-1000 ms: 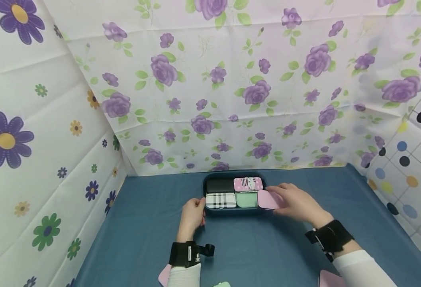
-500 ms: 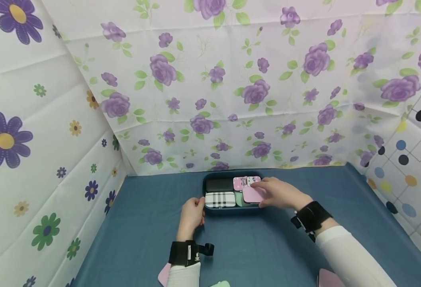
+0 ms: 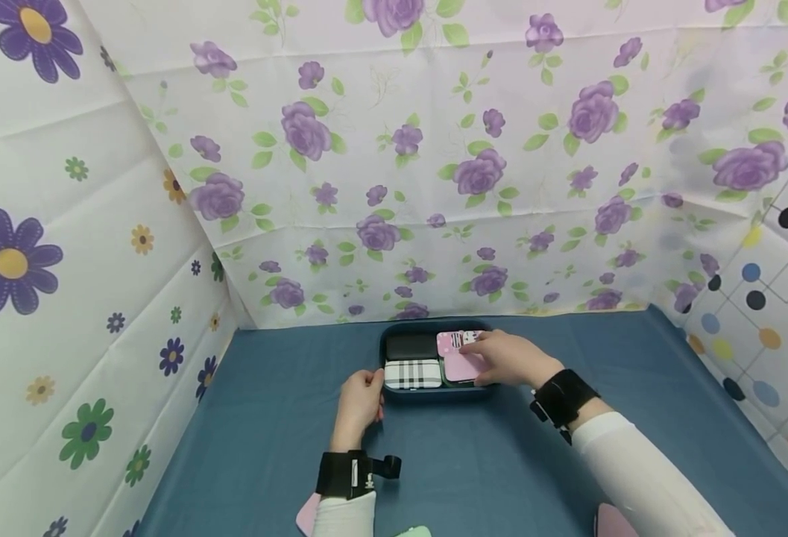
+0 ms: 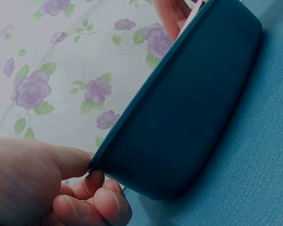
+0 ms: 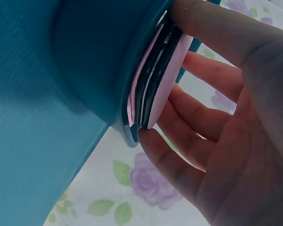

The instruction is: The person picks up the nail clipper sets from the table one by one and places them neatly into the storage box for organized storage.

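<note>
A dark blue oval tub (image 3: pixel 427 397) stands near the back of the table. My left hand (image 3: pixel 358 403) pinches its left rim between thumb and fingers, as the left wrist view confirms. My right hand (image 3: pixel 519 359) holds a small pink hinged case (image 3: pixel 464 367) by its edges at the tub's front right corner. In the right wrist view, thumb and fingertips span the pink case (image 5: pixel 172 80), its black side edge level with the rim. Also in the tub are a black case (image 3: pixel 411 346), a plaid case (image 3: pixel 412 374) and a pink patterned case (image 3: pixel 449 342). The green case underneath is hidden.
Near the front edge lie a pink case (image 3: pixel 308 514) beside the left sleeve, a green case (image 3: pixel 415 532) and another pink case (image 3: pixel 611 520) by the right sleeve. Flowered cloth walls (image 3: pixel 380 283) close off the back and sides of the blue-covered table (image 3: pixel 286 418).
My right hand has carried the pink case leftward from the tub's right rim to over the green case, which it now covers. My left hand stays on the rim.
</note>
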Demonstrator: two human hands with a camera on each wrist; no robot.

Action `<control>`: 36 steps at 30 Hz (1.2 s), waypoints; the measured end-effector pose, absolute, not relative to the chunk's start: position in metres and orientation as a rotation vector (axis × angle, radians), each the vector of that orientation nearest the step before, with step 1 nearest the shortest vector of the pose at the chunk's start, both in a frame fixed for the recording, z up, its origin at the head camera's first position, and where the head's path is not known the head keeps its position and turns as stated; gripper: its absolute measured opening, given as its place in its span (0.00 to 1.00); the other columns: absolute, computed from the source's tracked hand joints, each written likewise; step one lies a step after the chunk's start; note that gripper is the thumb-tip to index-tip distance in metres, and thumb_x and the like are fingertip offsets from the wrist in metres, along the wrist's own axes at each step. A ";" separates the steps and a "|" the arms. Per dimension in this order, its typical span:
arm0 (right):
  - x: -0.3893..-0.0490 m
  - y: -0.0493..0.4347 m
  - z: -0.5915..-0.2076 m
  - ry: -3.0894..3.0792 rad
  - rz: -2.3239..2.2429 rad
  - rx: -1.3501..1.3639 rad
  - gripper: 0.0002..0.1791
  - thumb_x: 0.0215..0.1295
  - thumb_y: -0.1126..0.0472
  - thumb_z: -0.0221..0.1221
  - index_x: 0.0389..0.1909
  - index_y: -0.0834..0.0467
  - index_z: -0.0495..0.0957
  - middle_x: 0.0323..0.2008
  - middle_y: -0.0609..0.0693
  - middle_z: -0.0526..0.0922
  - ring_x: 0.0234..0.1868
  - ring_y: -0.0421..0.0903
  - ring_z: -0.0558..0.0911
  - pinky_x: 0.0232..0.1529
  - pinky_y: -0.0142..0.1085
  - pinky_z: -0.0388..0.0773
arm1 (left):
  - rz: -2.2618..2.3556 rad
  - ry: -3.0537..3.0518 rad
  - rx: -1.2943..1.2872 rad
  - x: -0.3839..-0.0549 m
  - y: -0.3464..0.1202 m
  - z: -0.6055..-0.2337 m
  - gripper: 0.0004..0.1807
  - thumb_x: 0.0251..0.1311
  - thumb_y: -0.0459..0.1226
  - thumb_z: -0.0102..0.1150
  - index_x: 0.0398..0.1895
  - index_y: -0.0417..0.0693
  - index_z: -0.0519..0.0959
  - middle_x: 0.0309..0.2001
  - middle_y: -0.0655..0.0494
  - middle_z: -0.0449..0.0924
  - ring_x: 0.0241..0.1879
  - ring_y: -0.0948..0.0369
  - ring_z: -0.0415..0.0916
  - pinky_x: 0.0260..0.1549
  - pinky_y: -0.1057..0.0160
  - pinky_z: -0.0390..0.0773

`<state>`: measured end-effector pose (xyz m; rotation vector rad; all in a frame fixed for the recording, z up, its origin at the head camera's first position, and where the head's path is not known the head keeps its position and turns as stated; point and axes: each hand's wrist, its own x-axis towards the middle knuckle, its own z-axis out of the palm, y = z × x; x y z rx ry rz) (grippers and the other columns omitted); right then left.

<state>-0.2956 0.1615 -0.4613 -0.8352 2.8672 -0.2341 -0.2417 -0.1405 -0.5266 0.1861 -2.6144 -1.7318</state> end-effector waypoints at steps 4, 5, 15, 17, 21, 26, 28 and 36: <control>-0.296 0.159 -0.460 2.850 -0.203 -0.844 0.33 0.64 0.50 0.77 0.70 0.51 0.82 0.64 0.59 0.82 0.64 0.59 0.80 0.61 0.58 0.79 | -1.738 -2.614 0.189 -0.242 -0.141 -0.526 0.17 0.84 0.42 0.52 0.39 0.38 0.80 0.23 0.46 0.79 0.12 0.59 0.73 0.14 0.62 0.72; -0.296 0.158 -0.460 2.844 -0.205 -0.847 0.33 0.64 0.50 0.77 0.70 0.51 0.82 0.64 0.59 0.81 0.64 0.59 0.80 0.61 0.58 0.79 | -1.739 -2.612 0.186 -0.242 -0.141 -0.526 0.17 0.84 0.41 0.52 0.39 0.38 0.80 0.23 0.47 0.79 0.12 0.59 0.73 0.14 0.62 0.72; -0.294 0.156 -0.463 2.817 -0.283 -0.852 0.28 0.66 0.53 0.76 0.67 0.53 0.85 0.53 0.56 0.79 0.48 0.50 0.76 0.50 0.47 0.80 | -1.746 -2.611 0.169 -0.244 -0.141 -0.527 0.17 0.84 0.42 0.52 0.38 0.39 0.80 0.23 0.47 0.79 0.12 0.59 0.73 0.14 0.62 0.72; -0.292 0.156 -0.464 2.809 -0.319 -0.827 0.28 0.68 0.53 0.75 0.68 0.53 0.84 0.51 0.54 0.78 0.47 0.49 0.74 0.48 0.45 0.78 | -1.747 -2.614 0.176 -0.243 -0.141 -0.527 0.17 0.84 0.42 0.52 0.38 0.39 0.80 0.23 0.47 0.78 0.12 0.59 0.73 0.14 0.62 0.72; -0.290 0.157 -0.468 2.826 -0.347 -0.806 0.27 0.70 0.53 0.73 0.68 0.52 0.84 0.52 0.55 0.79 0.47 0.50 0.76 0.47 0.45 0.77 | -1.743 -2.620 0.181 -0.242 -0.142 -0.527 0.17 0.84 0.43 0.52 0.38 0.39 0.80 0.22 0.49 0.78 0.12 0.59 0.73 0.15 0.62 0.72; -0.289 0.159 -0.474 2.881 -0.285 -0.804 0.27 0.69 0.53 0.74 0.68 0.51 0.84 0.61 0.62 0.79 0.55 0.58 0.79 0.53 0.51 0.80 | -1.750 -2.615 0.163 -0.242 -0.141 -0.528 0.18 0.84 0.43 0.52 0.38 0.39 0.80 0.22 0.49 0.77 0.12 0.59 0.73 0.15 0.62 0.72; -0.290 0.158 -0.476 2.894 -0.288 -0.804 0.26 0.68 0.53 0.75 0.66 0.51 0.85 0.63 0.64 0.79 0.61 0.62 0.79 0.58 0.55 0.80 | -1.753 -2.610 0.168 -0.242 -0.141 -0.528 0.18 0.84 0.42 0.51 0.38 0.39 0.80 0.22 0.49 0.77 0.12 0.59 0.73 0.14 0.62 0.72; -0.296 0.152 -0.484 2.936 -0.381 -0.727 0.25 0.60 0.55 0.80 0.59 0.51 0.89 0.61 0.58 0.83 0.67 0.60 0.79 0.66 0.56 0.76 | -1.755 -2.614 0.180 -0.240 -0.142 -0.525 0.17 0.84 0.42 0.51 0.39 0.39 0.80 0.22 0.50 0.77 0.12 0.59 0.73 0.14 0.62 0.72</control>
